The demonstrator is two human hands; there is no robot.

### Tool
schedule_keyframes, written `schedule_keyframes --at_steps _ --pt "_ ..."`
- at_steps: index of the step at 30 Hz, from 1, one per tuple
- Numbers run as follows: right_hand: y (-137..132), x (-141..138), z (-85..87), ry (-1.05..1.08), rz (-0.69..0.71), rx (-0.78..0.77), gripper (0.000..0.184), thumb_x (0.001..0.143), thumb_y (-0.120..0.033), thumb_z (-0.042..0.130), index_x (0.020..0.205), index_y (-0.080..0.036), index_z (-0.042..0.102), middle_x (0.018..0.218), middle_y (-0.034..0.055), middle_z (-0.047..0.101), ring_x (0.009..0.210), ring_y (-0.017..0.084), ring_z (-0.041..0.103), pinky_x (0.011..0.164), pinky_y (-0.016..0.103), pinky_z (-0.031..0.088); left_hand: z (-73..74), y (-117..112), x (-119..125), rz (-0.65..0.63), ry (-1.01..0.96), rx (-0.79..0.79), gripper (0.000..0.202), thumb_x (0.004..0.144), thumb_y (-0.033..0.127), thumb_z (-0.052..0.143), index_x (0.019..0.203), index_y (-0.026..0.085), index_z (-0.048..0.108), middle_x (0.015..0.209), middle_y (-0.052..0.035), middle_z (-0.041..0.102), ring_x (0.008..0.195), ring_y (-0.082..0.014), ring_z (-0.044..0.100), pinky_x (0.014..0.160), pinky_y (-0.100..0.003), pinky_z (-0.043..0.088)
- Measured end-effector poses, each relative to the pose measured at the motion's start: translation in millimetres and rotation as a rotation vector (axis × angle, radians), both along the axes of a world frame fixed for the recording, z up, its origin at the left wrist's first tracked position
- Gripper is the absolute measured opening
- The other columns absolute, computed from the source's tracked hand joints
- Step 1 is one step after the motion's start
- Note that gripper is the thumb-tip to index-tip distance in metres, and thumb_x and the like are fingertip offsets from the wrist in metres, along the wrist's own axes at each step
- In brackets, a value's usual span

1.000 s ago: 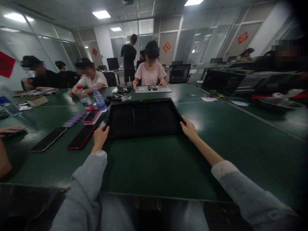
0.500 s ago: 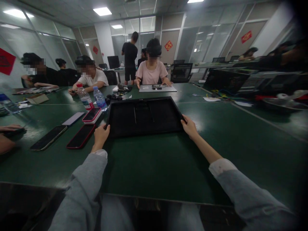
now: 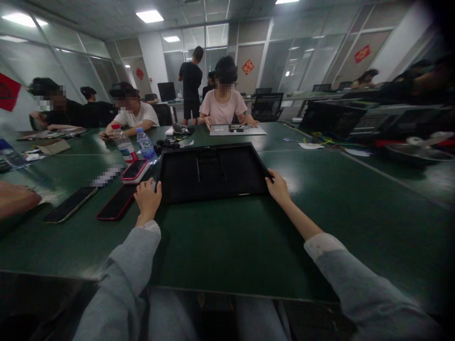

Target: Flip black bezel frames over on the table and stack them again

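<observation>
A large black tray (image 3: 213,171) lies flat on the green table (image 3: 227,237) in front of me. My left hand (image 3: 148,199) grips its near left corner with curled fingers. Over at the tray's right edge, my right hand (image 3: 279,187) holds the rim near the front corner. Both arms wear grey sleeves. The inside of the tray looks dark, with thin ridges down its middle.
Left of the tray lie a red-cased phone (image 3: 116,203), a black phone (image 3: 71,204) and a pink-cased phone (image 3: 135,169). Two water bottles (image 3: 146,146) stand behind them. Several people sit at the far side; another person's hand (image 3: 16,199) rests at the far left.
My left hand has shifted a little up along the tray's left corner and closed more over the rim. The tray and my right hand have barely moved.
</observation>
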State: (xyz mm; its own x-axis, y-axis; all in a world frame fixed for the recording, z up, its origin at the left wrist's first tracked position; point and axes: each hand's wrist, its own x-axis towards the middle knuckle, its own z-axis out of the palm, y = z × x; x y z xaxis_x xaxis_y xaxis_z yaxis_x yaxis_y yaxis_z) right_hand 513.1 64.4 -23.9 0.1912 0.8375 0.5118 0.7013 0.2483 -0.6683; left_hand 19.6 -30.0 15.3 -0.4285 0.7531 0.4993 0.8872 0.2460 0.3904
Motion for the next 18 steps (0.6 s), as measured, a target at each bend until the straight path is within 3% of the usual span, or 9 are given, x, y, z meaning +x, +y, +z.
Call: schedule_keyframes --at_steps 4,10,13,18 --pt "-17 -26 12.9 -0.211 -0.112 0.131 0.056 0.094 -0.033 0.041 0.145 -0.013 0.049 0.146 0.0207 0.050 0.138 0.037 0.043 0.113 0.062 0.032 6.9 0 41 -0.125 0.067 0.144 0.051 0.099 0.044 0.040 0.138 0.017 0.057 0.137 -0.0192 0.058 0.130 -0.0363 0.047 0.109 -0.054 0.034" --pt "-35 -106 14.8 -0.423 0.061 0.202 0.058 0.102 -0.040 0.032 0.157 -0.023 0.032 0.156 0.0141 0.041 0.146 0.032 0.034 0.118 0.058 0.025 1.7 14 102 -0.425 0.093 0.079 0.051 0.099 0.046 0.043 0.143 0.020 0.054 0.146 -0.0166 0.053 0.137 -0.0360 0.041 0.113 -0.055 0.028" --pt "-36 -125 9.9 -0.475 0.155 0.180 0.056 0.103 -0.041 0.032 0.156 -0.025 0.036 0.156 0.0120 0.041 0.146 0.032 0.035 0.118 0.056 0.027 -3.8 19 106 -0.449 0.084 0.013 0.053 0.098 0.047 0.046 0.142 0.020 0.055 0.149 -0.0176 0.049 0.139 -0.0383 0.039 0.113 -0.058 0.029" --pt "-33 -122 7.9 -0.451 0.183 0.154 0.053 0.102 -0.042 0.033 0.154 -0.030 0.040 0.152 0.0100 0.047 0.142 0.034 0.039 0.114 0.057 0.032 -9.6 24 100 -0.446 0.107 -0.034 0.051 0.097 0.046 0.047 0.139 0.019 0.058 0.149 -0.0180 0.050 0.138 -0.0394 0.039 0.111 -0.060 0.031"
